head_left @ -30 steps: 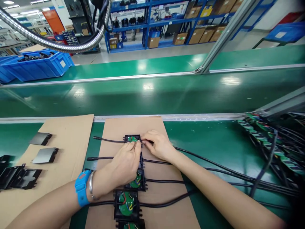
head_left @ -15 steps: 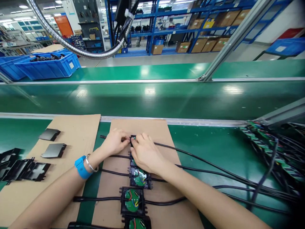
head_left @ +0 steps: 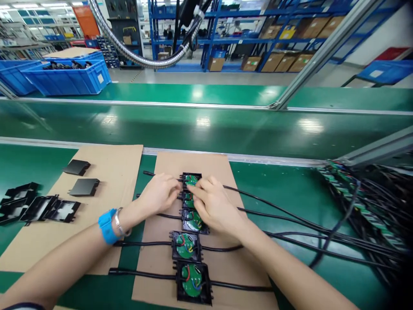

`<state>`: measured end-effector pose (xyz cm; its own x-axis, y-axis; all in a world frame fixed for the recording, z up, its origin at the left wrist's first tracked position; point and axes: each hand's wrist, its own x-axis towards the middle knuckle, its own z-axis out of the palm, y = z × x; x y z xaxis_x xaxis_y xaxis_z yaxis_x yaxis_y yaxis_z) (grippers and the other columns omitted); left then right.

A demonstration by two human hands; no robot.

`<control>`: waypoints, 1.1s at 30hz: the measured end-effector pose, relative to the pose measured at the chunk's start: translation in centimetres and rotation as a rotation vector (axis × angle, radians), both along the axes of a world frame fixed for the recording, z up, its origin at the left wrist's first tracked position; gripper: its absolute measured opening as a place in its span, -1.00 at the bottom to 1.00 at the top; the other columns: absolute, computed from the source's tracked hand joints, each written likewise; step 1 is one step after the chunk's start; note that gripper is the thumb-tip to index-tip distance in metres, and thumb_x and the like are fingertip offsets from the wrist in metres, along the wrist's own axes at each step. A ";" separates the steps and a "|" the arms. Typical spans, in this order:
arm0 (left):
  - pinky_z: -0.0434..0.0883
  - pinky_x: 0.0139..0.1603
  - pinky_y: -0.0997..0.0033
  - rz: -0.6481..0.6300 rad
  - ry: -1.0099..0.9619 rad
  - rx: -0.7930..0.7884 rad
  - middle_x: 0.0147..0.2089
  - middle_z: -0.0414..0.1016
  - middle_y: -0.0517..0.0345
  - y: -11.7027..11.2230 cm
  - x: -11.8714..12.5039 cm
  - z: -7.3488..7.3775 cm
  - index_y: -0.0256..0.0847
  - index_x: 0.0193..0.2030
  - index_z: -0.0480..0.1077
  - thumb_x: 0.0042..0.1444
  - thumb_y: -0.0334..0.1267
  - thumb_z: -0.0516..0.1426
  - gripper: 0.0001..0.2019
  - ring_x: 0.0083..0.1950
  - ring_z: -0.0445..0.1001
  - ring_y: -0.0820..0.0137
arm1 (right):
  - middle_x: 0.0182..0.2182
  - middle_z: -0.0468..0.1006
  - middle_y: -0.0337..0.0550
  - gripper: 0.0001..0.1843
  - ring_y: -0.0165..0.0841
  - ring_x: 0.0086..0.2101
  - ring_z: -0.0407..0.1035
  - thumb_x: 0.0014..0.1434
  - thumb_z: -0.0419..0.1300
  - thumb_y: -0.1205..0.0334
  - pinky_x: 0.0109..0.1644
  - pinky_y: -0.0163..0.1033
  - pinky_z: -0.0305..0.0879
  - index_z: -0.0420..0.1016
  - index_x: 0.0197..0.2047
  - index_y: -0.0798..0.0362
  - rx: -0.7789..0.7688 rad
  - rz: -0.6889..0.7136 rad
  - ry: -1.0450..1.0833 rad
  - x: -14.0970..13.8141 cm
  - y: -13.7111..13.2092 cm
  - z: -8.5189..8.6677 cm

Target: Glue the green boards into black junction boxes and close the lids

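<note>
A column of several black housings, each with a round green circuit board and black cables out both sides, lies on a brown cardboard sheet. The farthest housing sits at the top of the column, the nearest housing at the bottom. My left hand, with a blue wristband, has its fingers curled against the left side of the second housing. My right hand lies over the right side of the second and third housings, fingers pressed down on them.
Black flat covers and empty black housings lie on a second cardboard sheet at the left. A pile of green boards with black cables fills the right. Behind runs a green conveyor belt, with blue bins beyond.
Both hands have come back from the farthest housing to the second one in the column, leaving the farthest housing uncovered. The camera has tilted, so the column shows more fully.
</note>
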<state>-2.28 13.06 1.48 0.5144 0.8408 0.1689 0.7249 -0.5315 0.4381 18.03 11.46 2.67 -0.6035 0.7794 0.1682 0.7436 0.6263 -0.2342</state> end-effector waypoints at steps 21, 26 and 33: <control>0.36 -0.05 -0.01 -0.099 0.250 -0.289 -0.05 0.34 -0.07 -12.8 -5.4 0.8 -0.22 -0.10 0.33 0.13 -0.17 0.15 -0.76 -0.07 0.29 0.10 | -0.03 0.37 0.04 -0.36 -0.04 -0.03 0.25 -0.01 0.35 0.01 0.06 0.13 0.24 0.32 0.11 0.00 -0.376 -0.008 -0.015 9.5 -11.2 -1.3; 0.37 -0.29 0.22 -0.098 0.172 -0.153 -0.28 0.35 0.03 -13.0 -5.1 0.1 -0.18 -0.23 0.23 0.26 -0.32 -0.11 -0.87 -0.29 0.33 0.24 | -0.24 0.46 -0.09 -0.90 -0.26 -0.34 0.41 0.25 0.07 0.23 -0.28 -0.16 0.39 0.36 -0.16 -0.06 -0.287 -0.011 -0.017 10.1 -12.5 -1.9; 0.40 -0.17 0.14 0.028 0.205 -0.096 -0.16 0.38 -0.07 -2.5 -3.2 2.4 -0.24 -0.15 0.19 0.28 -0.25 -0.16 -0.82 -0.19 0.43 0.19 | -0.14 0.39 0.02 -0.70 -0.27 -0.27 0.42 0.34 -0.06 0.16 -0.16 -0.13 0.37 0.36 0.02 0.09 -0.094 -0.213 -0.010 10.7 -2.4 0.0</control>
